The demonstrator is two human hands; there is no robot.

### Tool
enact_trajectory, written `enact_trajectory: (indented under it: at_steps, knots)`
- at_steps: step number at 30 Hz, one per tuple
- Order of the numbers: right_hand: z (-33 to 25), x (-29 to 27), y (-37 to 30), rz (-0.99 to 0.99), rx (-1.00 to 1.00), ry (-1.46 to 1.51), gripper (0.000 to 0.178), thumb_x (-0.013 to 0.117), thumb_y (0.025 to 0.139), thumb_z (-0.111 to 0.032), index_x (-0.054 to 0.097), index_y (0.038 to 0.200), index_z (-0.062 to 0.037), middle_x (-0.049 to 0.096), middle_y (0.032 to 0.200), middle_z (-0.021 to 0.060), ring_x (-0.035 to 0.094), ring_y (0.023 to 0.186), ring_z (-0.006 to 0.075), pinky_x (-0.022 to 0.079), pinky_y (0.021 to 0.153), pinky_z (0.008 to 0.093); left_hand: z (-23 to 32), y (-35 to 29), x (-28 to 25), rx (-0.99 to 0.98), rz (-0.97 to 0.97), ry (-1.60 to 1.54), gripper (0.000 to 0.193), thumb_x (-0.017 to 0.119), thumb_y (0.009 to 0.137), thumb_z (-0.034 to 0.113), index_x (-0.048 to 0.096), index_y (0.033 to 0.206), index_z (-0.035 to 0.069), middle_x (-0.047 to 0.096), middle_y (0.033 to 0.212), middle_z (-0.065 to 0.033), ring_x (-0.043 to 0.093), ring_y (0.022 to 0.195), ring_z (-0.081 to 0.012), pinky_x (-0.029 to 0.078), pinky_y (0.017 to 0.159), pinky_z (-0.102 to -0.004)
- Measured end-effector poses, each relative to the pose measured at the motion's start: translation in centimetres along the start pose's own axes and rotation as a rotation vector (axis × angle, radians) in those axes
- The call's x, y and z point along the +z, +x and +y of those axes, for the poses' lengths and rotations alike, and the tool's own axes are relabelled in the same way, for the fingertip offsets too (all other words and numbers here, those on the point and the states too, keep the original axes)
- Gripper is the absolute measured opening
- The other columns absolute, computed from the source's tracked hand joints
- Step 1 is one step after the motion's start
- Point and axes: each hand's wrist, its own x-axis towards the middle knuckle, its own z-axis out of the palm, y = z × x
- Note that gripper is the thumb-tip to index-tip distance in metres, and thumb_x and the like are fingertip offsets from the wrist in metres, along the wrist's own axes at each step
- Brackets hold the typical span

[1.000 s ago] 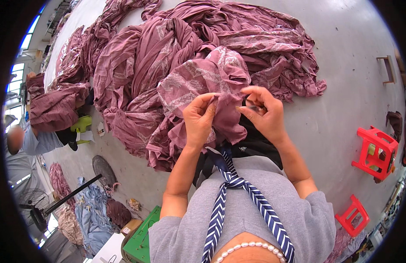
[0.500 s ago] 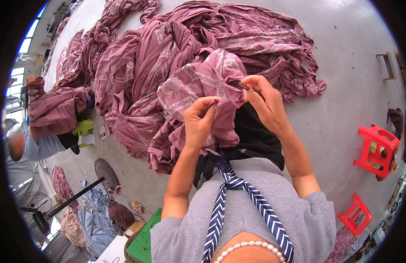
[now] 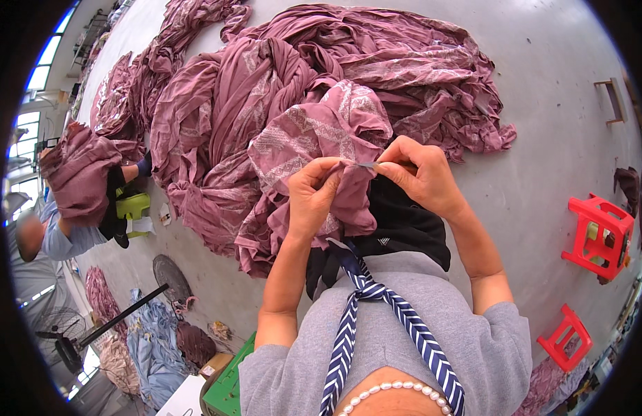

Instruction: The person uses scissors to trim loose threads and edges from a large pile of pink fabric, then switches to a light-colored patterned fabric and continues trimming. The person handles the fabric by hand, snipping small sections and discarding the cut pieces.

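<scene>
Where the near edge of the heap (image 3: 248, 90) on the grey floor (image 3: 536, 180) meets the person's black-clad lap (image 3: 408, 225), a loose panel of mauve cloth (image 3: 307, 132) with pale patterned bands is gathered up, its near end hanging over the lap. The left hand (image 3: 313, 197) has thumb and forefinger pinched on a fold of this cloth. The right hand (image 3: 423, 177) grips a slim grey item (image 3: 367, 165) between thumb and fingertips, its tip at or just beside the same fold; its kind cannot be made out, nor contact confirmed. Handling assessment: the cloth appears soft, thin and limp, and is judged light at the held fold. The whole is likely heavy and would drag if pulled, since the panel seems to run into the heap, though any join is hidden. Slipping is rated a minor concern, the surface looking matte; a hard tug or sharp point could snag it. Recommended hold: a pinch close beside the item's tip, with slack left toward the heap.
</scene>
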Motion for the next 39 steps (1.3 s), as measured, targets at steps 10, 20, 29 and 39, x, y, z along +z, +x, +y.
enact_trajectory:
  at_steps: [10,20,29,39]
  knots:
    - [-1.0,2.5,-1.9,0.132,-0.124,0.079,0.038,0.079,0.066,-0.005,0.059,0.099,-0.0036,0.054,0.082,-0.0024,0.049,0.069,0.0040,0.040,0.059,0.0174,0.5,-0.2,1.2,-0.099,0.092,-0.379,0.012,0.065,0.087,0.004,0.059,0.097,0.003,0.064,0.084,0.0004,0.057,0.072,-0.0028,0.043,0.062,-0.0153]
    - [0.9,2.1,-1.0,0.123,0.141,0.378,0.008,0.062,0.088,-0.007,0.059,0.092,-0.0006,0.050,0.075,-0.0084,0.038,0.063,-0.0020,0.030,0.054,0.0149,2.7,0.7,0.7,0.155,0.066,-0.100,0.007,0.060,0.081,-0.003,0.055,0.083,0.002,0.063,0.095,-0.0064,0.055,0.081,-0.0061,0.044,0.071,-0.0194]
    - [1.6,0.9,0.3,0.055,0.034,0.366,0.029,0.056,0.095,-0.021,0.050,0.073,-0.0025,0.037,0.066,-0.0080,0.031,0.062,0.0024,0.026,0.052,0.0226,3.3,1.5,0.0,-0.328,-0.089,-0.487,0.004,0.058,0.084,0.009,0.055,0.086,0.006,0.057,0.079,0.0028,0.050,0.070,-0.0038,0.040,0.065,-0.0181]
    - [2.7,0.7,1.4,-0.008,0.122,0.540,0.028,0.055,0.096,-0.023,0.052,0.074,-0.0060,0.040,0.070,-0.0102,0.033,0.067,0.0016,0.028,0.056,0.0211,1.8,1.5,-1.2,-0.369,-0.295,-0.460,0.026,0.055,0.096,0.022,0.063,0.105,0.000,0.066,0.093,-0.0035,0.062,0.080,-0.0072,0.050,0.073,-0.0212]
